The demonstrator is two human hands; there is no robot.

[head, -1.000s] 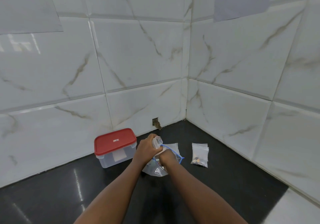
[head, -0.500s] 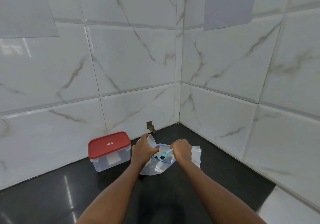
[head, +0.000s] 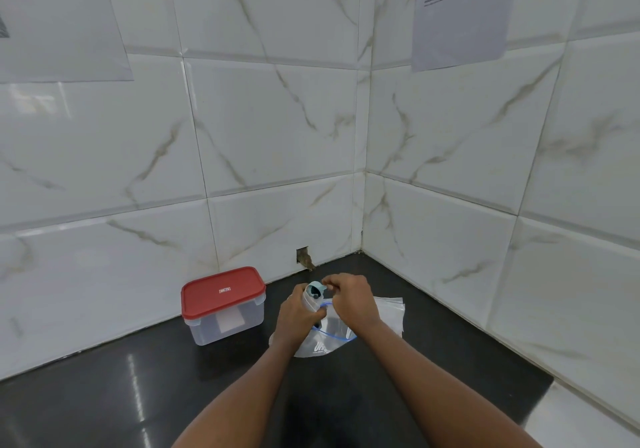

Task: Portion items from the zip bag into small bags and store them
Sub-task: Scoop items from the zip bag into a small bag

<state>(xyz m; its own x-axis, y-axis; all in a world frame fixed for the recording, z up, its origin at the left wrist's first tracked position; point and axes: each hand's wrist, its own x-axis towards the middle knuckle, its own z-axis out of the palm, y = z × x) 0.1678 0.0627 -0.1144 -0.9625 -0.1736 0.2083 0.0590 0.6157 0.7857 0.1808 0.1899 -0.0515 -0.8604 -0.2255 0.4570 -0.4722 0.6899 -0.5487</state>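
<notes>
A clear zip bag with a blue zip line and white print lies on the black counter. My left hand grips a small clear bag upright above it. My right hand pinches the handle of a teal scoop, whose bowl sits at the small bag's mouth with dark pieces in it. A stack of small clear bags lies just right of my right hand, partly hidden by it.
A clear box with a red lid stands to the left against the tiled wall. The black counter ends in a corner of white marble tiles. A small hole shows in the back wall. Paper sheets hang on both walls.
My right hand has lifted the teal scoop out of the zip bag up to the mouth of the small bag in my left hand. The camera view has shifted slightly.
</notes>
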